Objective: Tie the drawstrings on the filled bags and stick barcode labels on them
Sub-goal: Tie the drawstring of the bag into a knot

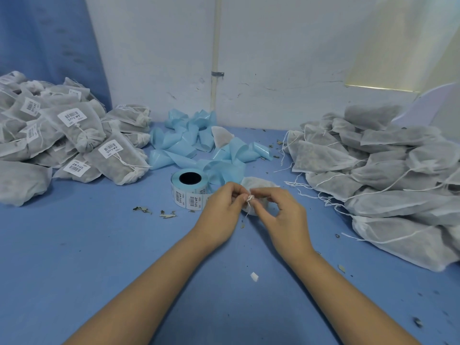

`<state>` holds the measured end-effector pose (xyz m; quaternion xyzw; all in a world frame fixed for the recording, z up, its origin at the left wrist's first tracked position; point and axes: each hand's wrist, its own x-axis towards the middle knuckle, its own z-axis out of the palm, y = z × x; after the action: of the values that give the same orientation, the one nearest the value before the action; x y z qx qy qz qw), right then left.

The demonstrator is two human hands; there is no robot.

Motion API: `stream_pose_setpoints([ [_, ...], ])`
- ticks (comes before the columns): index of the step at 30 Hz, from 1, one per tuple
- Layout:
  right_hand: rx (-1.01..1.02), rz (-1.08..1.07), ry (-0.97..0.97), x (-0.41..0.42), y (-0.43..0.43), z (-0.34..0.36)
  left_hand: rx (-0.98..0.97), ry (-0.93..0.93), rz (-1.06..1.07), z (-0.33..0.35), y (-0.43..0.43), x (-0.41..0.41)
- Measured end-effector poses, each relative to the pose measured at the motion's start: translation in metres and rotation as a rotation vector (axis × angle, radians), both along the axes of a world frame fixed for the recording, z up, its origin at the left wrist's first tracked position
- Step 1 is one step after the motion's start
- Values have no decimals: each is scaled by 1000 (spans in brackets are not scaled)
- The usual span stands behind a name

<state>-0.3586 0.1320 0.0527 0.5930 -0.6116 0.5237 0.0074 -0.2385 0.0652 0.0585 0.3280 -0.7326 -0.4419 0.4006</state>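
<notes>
A small white mesh bag [258,184] filled with dark herbs lies on the blue table in front of me. Its white drawstring [249,198] is pinched between both hands at the gathered neck. My left hand [219,210] grips one strand, my right hand [281,215] the other, fingertips nearly touching over a knot. A roll of barcode labels [189,190] stands just left of my left hand. Labelled, tied bags [74,140] are piled at the left; unlabelled bags with loose strings [388,175] are heaped at the right.
Curled blue label backing strips [199,143] lie at the back centre against the white wall. Dry leaf crumbs [164,214] and a small white scrap [254,276] are scattered on the blue tabletop [99,257]. A pipe [216,58] runs up the wall.
</notes>
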Motion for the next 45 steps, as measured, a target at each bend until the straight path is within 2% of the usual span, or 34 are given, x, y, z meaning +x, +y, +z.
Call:
stream_pose_setpoints([
  [4,85,24,-39,0,-1,-2,-126,-24,46,0,0,-1],
  [13,177,7,-23,4,-2,-1,-186,-46,152,3,-6,6],
  [15,187,8,-58,3,-2,-1,-287,-93,151,5,-6,8],
  [19,211,10,-84,3,-1,0,-693,-313,179,6,-5,14],
  [26,222,2,-70,5,-4,0,-840,-453,274,8,-7,18],
  [30,180,-34,72,4,-3,-3,-699,-312,254,3,-7,16],
  [34,226,-99,292,1,-4,-9,-342,-46,283,7,-5,12],
  [36,229,-105,320,-2,-6,-11,-191,29,308,11,-4,9],
  [41,106,-149,163,-6,-7,-12,17,230,286,22,1,7],
  [45,80,-54,-99,-2,-6,-4,22,222,238,29,4,6],
])
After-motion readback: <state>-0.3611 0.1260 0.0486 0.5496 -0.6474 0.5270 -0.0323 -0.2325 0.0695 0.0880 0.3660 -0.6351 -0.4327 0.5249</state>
